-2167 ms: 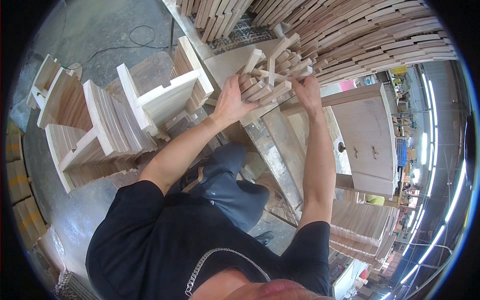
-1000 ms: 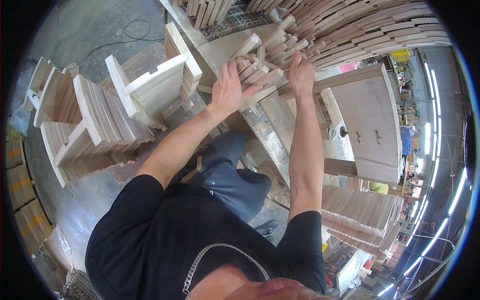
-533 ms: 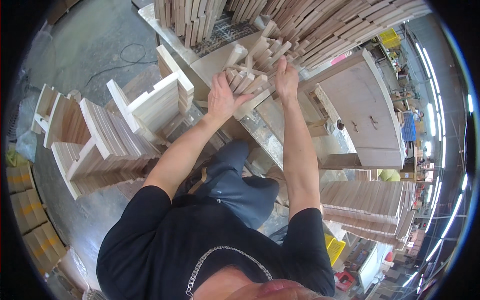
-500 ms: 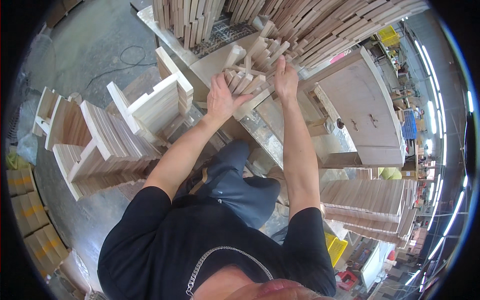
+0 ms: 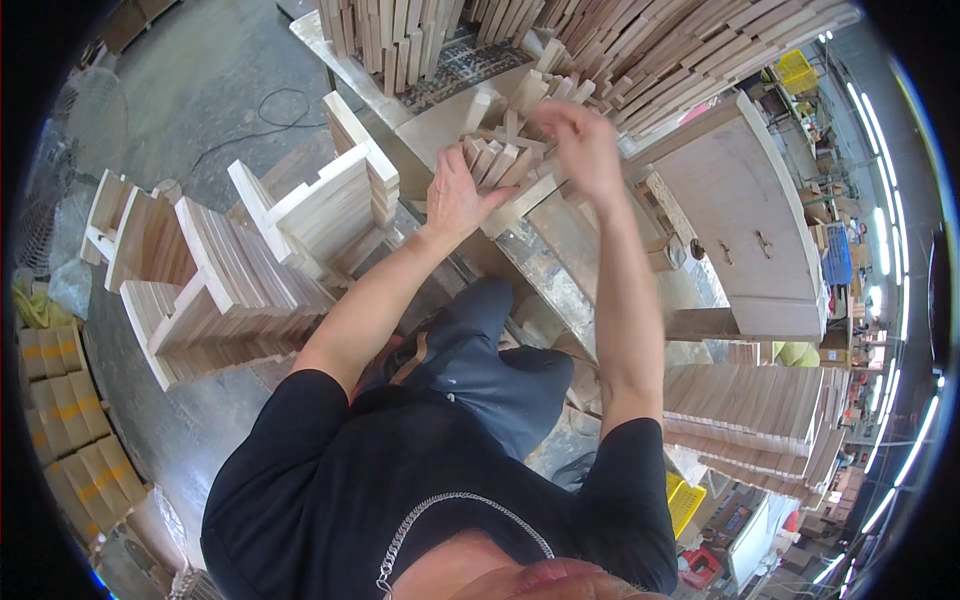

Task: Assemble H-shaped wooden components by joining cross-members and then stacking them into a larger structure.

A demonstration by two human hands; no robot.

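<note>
A bundle of short wooden strips lies on the workbench with its pale ends toward me. Around its left side is my left hand, fingers bent against the wood and thumb stretched along the front ends. My right hand is raised just right of the bundle, above the bench. Motion smears its bent fingers, so I cannot see whether anything is in them. More loose strips lie heaped behind the bundle.
Tall stacks of wooden strips stand at the back. Slotted wooden panels are stacked at left, and curved boards at right. A large wooden panel stands right of the bench. Cartons line the far left.
My right hand has lifted off the strips' right side and is now blurred. My left hand keeps its place at the bundle. The whole view has shifted slightly.
</note>
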